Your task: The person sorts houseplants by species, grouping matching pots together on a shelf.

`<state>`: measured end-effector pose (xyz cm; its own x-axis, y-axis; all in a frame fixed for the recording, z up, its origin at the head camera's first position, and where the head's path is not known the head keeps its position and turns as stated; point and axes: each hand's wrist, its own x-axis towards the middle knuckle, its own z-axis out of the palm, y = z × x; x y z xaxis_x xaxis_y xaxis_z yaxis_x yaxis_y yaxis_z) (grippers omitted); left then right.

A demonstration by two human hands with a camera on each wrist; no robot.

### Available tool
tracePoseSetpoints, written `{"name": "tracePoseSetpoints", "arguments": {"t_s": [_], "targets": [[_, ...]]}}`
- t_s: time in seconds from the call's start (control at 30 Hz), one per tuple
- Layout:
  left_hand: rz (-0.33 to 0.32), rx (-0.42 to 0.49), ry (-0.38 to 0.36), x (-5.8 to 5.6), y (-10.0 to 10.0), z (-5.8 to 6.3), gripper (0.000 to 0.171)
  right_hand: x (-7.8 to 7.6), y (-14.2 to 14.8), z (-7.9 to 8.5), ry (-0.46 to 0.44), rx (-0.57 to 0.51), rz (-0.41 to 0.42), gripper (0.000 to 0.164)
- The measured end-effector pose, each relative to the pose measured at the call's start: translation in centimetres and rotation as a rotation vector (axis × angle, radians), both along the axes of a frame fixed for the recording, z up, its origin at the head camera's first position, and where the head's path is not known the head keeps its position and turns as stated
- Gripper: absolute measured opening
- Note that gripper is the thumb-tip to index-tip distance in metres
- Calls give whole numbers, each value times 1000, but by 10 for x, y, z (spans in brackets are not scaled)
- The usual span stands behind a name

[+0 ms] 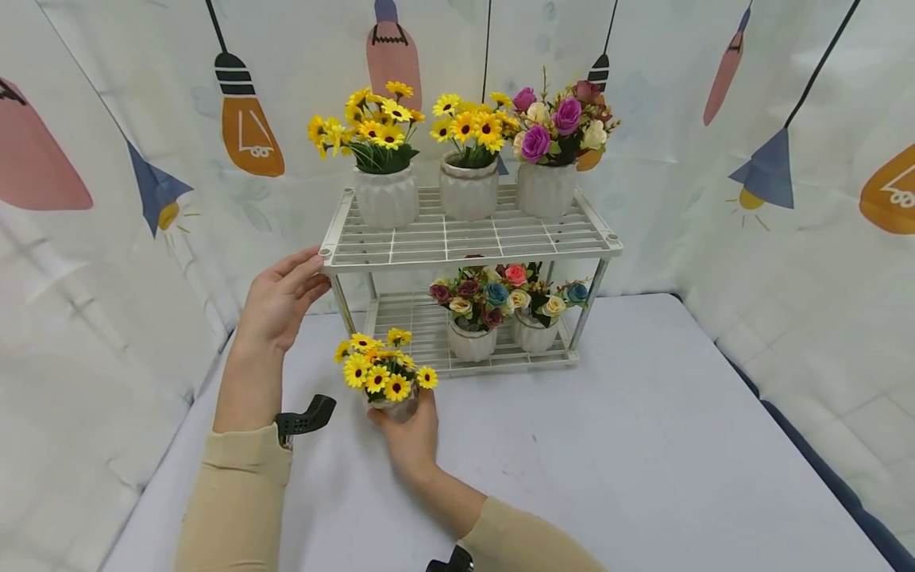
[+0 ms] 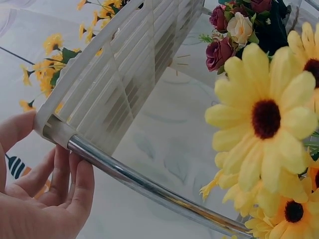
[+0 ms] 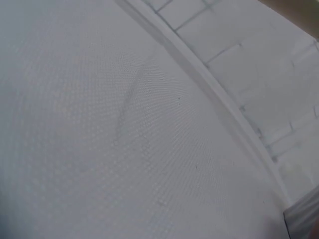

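A two-tier white wire shelf [image 1: 465,250] stands on the table. My left hand [image 1: 279,300] holds its near left upper corner; the left wrist view shows the thumb on the rim and the fingers at the metal post [image 2: 114,167]. Low in front of the shelf's left side, my right hand [image 1: 413,441] grips a small pale pot [image 1: 400,407] of yellow daisy-like flowers [image 1: 379,367]. Those blooms [image 2: 264,119] loom large in the left wrist view. The right wrist view shows mostly white cloth, with a ribbed grey edge [image 3: 304,216] at the lower right.
On the upper tier stand two pots of yellow flowers [image 1: 386,199] [image 1: 468,187] and one pot of purple and cream roses [image 1: 546,187]. The lower tier bears two pots of mixed roses [image 1: 472,343] [image 1: 534,332]. White cloth [image 1: 608,469] covers the table; patterned curtains [image 1: 715,159] hang behind.
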<state>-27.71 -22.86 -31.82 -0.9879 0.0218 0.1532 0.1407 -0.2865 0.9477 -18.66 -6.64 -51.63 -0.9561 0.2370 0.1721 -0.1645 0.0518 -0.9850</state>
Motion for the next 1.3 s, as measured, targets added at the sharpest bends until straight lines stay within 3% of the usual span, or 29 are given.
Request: {"name": "tracePoseSetpoints", "arguments": {"t_s": [0.23,0.4,0.93,1.13,1.3], "targets": [[5,-8,-6,0,0,1,58,-1,0,-4,48,5,-27,78],[3,-10,-3,0,-1,0,58,3,1,-4,33,-3,-43,78],[1,-6,13,0,0,-1,54,14,29,19,128,-5,29,85],[7,-4,6,0,0,-1,59,-3,39,36,212,4,19,87],[-4,1,8,0,-1,1,57,-28,44,44,156,-18,20,90]]}}
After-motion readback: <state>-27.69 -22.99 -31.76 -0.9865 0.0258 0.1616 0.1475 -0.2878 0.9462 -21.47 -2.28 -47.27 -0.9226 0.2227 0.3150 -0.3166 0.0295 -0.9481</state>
